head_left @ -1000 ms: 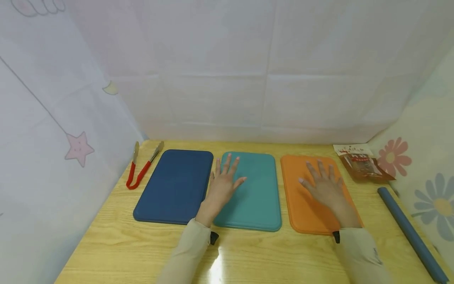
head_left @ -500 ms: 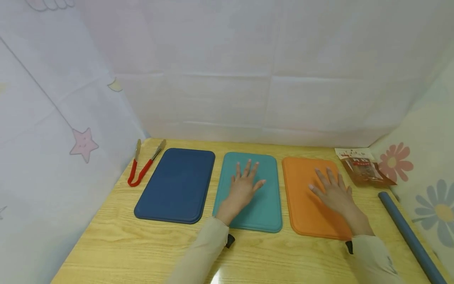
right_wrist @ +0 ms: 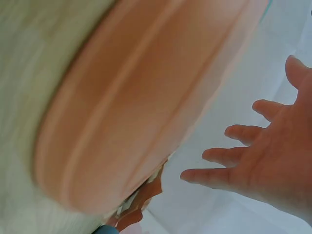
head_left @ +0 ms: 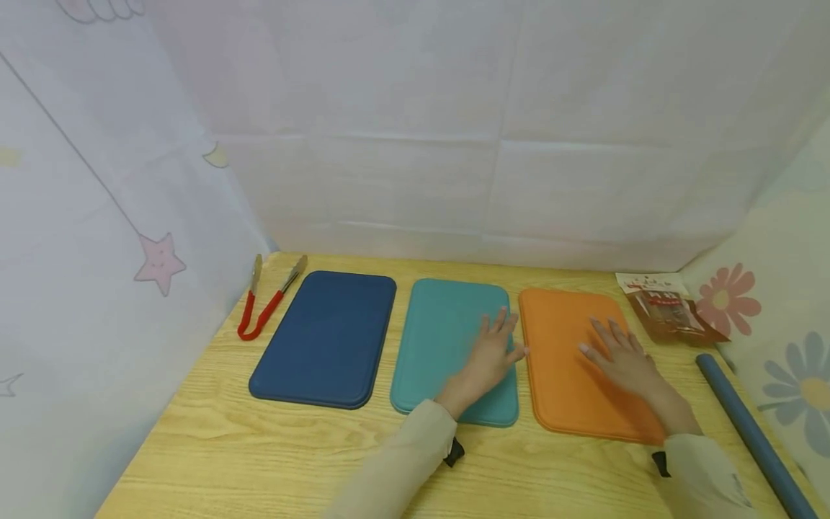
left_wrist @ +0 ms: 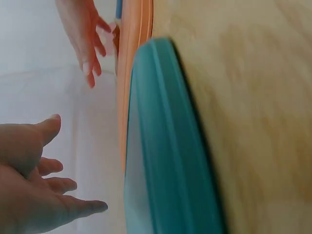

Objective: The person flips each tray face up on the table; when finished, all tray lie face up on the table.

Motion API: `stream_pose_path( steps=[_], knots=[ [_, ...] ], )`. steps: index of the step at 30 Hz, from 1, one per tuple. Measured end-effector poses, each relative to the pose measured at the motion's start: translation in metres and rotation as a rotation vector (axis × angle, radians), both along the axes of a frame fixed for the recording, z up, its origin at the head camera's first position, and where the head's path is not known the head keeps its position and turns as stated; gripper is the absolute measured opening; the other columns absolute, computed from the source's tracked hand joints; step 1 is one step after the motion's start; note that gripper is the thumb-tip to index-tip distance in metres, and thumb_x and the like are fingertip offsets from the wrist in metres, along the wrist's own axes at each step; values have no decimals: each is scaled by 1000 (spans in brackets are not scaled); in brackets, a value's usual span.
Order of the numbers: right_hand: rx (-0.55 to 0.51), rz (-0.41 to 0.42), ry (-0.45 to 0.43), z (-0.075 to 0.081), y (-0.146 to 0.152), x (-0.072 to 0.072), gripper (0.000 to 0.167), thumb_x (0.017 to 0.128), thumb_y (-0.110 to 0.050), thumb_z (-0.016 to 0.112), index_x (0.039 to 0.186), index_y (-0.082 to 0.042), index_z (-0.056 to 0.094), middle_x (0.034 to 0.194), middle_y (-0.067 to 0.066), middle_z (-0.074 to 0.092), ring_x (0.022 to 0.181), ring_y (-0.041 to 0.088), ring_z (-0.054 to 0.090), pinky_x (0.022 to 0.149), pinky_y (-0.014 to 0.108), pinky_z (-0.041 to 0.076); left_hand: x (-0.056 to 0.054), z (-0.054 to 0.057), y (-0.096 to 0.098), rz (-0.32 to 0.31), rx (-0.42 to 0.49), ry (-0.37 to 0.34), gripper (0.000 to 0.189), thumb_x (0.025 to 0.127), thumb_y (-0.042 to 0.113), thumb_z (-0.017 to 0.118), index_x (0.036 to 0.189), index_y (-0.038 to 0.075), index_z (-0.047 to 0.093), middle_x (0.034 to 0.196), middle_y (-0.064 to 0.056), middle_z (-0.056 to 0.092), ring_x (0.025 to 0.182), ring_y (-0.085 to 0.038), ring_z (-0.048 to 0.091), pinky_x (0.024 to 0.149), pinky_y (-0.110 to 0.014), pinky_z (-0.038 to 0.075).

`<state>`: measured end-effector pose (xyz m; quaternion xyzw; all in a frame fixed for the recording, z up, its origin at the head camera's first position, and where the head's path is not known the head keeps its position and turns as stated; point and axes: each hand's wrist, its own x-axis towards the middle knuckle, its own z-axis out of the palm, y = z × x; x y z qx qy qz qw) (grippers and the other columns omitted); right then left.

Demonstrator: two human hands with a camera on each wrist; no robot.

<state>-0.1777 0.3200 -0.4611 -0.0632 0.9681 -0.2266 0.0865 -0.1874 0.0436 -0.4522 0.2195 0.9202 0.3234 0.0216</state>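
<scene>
My left hand (head_left: 488, 358) hovers over the right side of a flat teal rectangular piece (head_left: 447, 317) with rounded corners and a stepped rim. Its fingers are spread and hold nothing; the thumb reaches toward the orange piece. Over a matching orange piece (head_left: 558, 324) hangs my right hand (head_left: 624, 366), fingers spread and relaxed. In the right wrist view a gap shows between that hand (right_wrist: 273, 151) and the orange rim (right_wrist: 122, 107). The left wrist view has the left hand (left_wrist: 29, 180) beside the teal rim (left_wrist: 165, 146), palm toward the piece.
A dark blue piece (head_left: 324, 339) of the same shape lies at left. Red-handled tongs (head_left: 262, 310) lie beyond it by the cloth backdrop (head_left: 389, 180). At right are a brown packaged bag (head_left: 671, 310) and a long grey-blue tube (head_left: 752, 432) along the table's (head_left: 259, 461) edge.
The left hand has swept right across the teal piece, from its left edge to its right edge. My right hand has shifted slightly right and nearer. The pieces have stayed in place on the table.
</scene>
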Motion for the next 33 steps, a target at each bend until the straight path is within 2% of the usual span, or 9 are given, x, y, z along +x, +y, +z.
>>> stream_pose_path(
  steps=[4, 8, 12, 15, 18, 21, 27, 33],
  knots=[
    [12, -22, -17, -1, 5, 0, 79, 99, -57, 37, 157, -16, 3, 155, 32, -4, 130, 67, -3, 85, 87, 4, 3, -1, 16, -27, 80, -40, 69, 93, 31, 63, 152, 14, 31, 158, -9, 23, 143, -35, 23, 111, -45, 33],
    [-8, -30, -39, -2, 12, 1, 80, 100, -55, 38, 156, -10, 3, 153, 36, -5, 129, 68, -4, 85, 86, 5, 2, -3, 31, -27, 171, -98, 68, 91, 24, 67, 150, 13, 35, 157, -8, 28, 142, -26, 28, 111, -35, 34],
    [-75, -7, -28, -6, 18, 0, 79, 102, -46, 41, 152, 5, 6, 147, 44, -1, 130, 67, -2, 94, 81, 6, 1, -6, 41, -34, 235, -185, 67, 90, 21, 70, 149, 11, 39, 155, -8, 31, 141, -19, 30, 110, -30, 34],
    [-118, 2, -30, -9, 22, -1, 79, 102, -41, 43, 148, 14, 10, 144, 48, 4, 131, 64, 0, 99, 76, 7, 1, -9, 47, -33, 205, -223, 66, 89, 21, 71, 147, 11, 41, 154, -9, 32, 141, -19, 31, 108, -29, 36],
    [-119, -9, -54, -10, 24, -1, 81, 102, -42, 44, 147, 16, 11, 143, 49, 5, 130, 66, 1, 98, 77, 12, 1, -12, 51, -20, 154, -235, 65, 88, 22, 72, 146, 11, 43, 154, -10, 33, 141, -20, 31, 108, -29, 36],
    [-98, -23, -65, -10, 26, -2, 83, 101, -43, 47, 145, 18, 14, 143, 49, 8, 128, 67, 2, 97, 78, 13, 1, -14, 55, -6, 125, -241, 64, 88, 21, 73, 144, 10, 45, 153, -10, 35, 140, -21, 33, 108, -28, 36],
    [-20, -33, -46, -8, 29, -3, 81, 98, -42, 52, 141, 21, 23, 137, 52, 19, 121, 73, 13, 93, 78, 20, 4, -21, 60, -7, 79, -254, 64, 87, 18, 74, 143, 6, 46, 153, -14, 34, 140, -22, 33, 108, -25, 35],
    [-47, -45, -54, -10, 33, -13, 83, 96, -41, 57, 141, 21, 24, 138, 48, 23, 122, 68, 20, 94, 77, 13, 2, -28, 61, 18, 39, -263, 67, 85, 18, 76, 143, 2, 45, 155, -17, 27, 140, -25, 32, 108, -25, 35]
  ],
)
